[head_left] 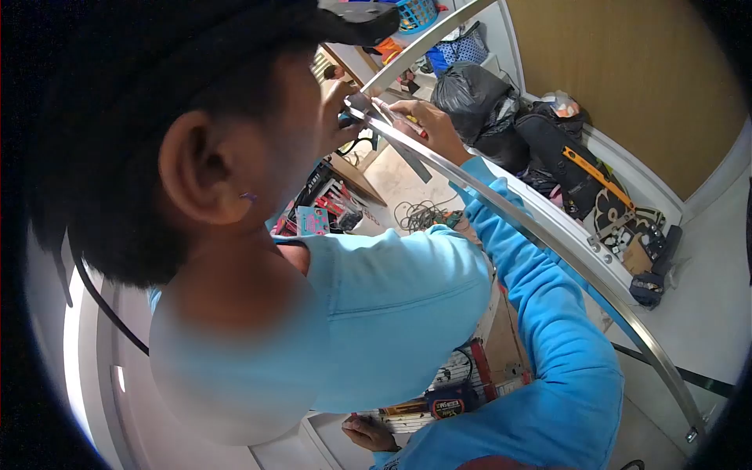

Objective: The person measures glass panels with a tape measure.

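My right hand (429, 124), in a blue sleeve, reaches to the far end of a long metal strip (513, 211). Its fingers are closed on a slim white pen-like tool (409, 122) with a red end, held against the metal. A flat metal blade (415, 160) hangs below the strip there. Facing it is a co-worker's hand (337, 110), at the same corner. My left hand (368, 432) is low down beside a white ledge, fingers curled; what they grip, if anything, is hidden. The co-worker's head and light blue shirt (392, 290) fill the left and middle.
Black bags (470, 98) and an orange level (599, 178) lie along the wall at right. Tangled cable (423, 218) is on the floor. A box with a dark blue label (450, 401) stands near my left hand. The strip curves down to the lower right.
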The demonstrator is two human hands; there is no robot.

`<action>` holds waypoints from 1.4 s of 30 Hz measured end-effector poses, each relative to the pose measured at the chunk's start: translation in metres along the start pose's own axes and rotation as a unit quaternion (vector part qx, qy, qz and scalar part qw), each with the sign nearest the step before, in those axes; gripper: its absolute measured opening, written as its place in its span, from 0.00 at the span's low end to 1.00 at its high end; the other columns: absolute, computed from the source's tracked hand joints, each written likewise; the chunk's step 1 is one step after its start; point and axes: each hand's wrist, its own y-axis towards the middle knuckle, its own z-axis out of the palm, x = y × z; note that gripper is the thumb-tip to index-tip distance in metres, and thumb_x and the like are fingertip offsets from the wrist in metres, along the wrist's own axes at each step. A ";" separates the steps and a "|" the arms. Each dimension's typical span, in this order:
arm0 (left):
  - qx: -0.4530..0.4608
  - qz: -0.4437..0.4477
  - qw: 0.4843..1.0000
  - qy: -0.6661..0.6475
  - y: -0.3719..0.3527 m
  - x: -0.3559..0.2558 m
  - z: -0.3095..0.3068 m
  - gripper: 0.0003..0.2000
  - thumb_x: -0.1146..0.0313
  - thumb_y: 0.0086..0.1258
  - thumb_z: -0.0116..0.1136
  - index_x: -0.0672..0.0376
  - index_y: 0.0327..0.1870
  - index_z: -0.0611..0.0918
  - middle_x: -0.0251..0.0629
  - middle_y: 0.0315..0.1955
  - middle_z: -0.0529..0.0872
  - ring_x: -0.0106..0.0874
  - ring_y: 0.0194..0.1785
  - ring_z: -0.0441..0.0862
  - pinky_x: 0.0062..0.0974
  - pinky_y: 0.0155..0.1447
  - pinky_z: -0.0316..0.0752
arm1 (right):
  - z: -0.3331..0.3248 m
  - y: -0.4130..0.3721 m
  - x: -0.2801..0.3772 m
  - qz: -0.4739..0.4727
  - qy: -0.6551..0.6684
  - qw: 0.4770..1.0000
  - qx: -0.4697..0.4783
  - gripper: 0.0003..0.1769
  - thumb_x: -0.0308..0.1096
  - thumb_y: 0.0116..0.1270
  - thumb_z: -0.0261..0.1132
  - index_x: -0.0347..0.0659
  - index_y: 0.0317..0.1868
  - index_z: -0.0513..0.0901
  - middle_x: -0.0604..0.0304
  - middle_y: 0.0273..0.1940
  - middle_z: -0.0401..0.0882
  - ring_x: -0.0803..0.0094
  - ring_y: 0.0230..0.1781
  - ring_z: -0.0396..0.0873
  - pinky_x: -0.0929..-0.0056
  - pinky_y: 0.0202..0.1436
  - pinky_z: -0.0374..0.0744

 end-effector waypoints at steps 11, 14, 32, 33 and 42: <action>0.010 -0.017 0.999 -0.041 0.005 0.010 0.004 0.20 0.50 0.77 0.38 0.60 0.37 0.68 0.31 0.25 0.68 0.22 0.29 0.64 0.22 0.34 0.64 | -0.008 -0.001 0.007 0.042 -0.029 0.998 0.039 0.15 0.35 0.61 0.65 0.38 0.47 0.78 0.51 0.41 0.82 0.58 0.41 0.82 0.66 0.44 0.79; 0.000 -0.037 0.999 -0.026 0.002 -0.002 0.007 0.20 0.49 0.77 0.37 0.60 0.37 0.67 0.31 0.26 0.69 0.22 0.29 0.65 0.21 0.33 0.64 | -0.019 -0.004 0.004 0.031 -0.069 0.995 0.072 0.13 0.34 0.59 0.63 0.35 0.41 0.81 0.50 0.37 0.83 0.60 0.38 0.82 0.68 0.43 0.79; -0.018 0.014 0.998 -0.059 0.002 -0.006 0.008 0.20 0.52 0.78 0.36 0.60 0.32 0.66 0.32 0.25 0.66 0.25 0.28 0.64 0.25 0.31 0.60 | -0.073 -0.124 0.070 0.214 -0.083 0.962 -0.148 0.14 0.35 0.59 0.62 0.33 0.40 0.80 0.48 0.35 0.83 0.63 0.36 0.84 0.69 0.43 0.79; -0.016 0.014 0.998 -0.063 0.002 -0.003 0.007 0.20 0.52 0.78 0.36 0.60 0.32 0.66 0.32 0.25 0.66 0.25 0.28 0.64 0.25 0.31 0.60 | -0.083 -0.118 0.099 0.230 -0.087 0.956 -0.161 0.11 0.32 0.59 0.62 0.33 0.39 0.81 0.48 0.35 0.83 0.63 0.37 0.84 0.70 0.42 0.79; 0.058 0.262 0.963 -0.015 0.006 -0.060 -0.006 0.22 0.54 0.76 0.36 0.64 0.26 0.71 0.43 0.21 0.72 0.37 0.26 0.70 0.33 0.33 0.66 | -0.133 -0.180 0.244 0.299 -0.079 0.908 -0.284 0.08 0.30 0.64 0.58 0.33 0.37 0.78 0.60 0.28 0.78 0.78 0.26 0.75 0.81 0.30 0.72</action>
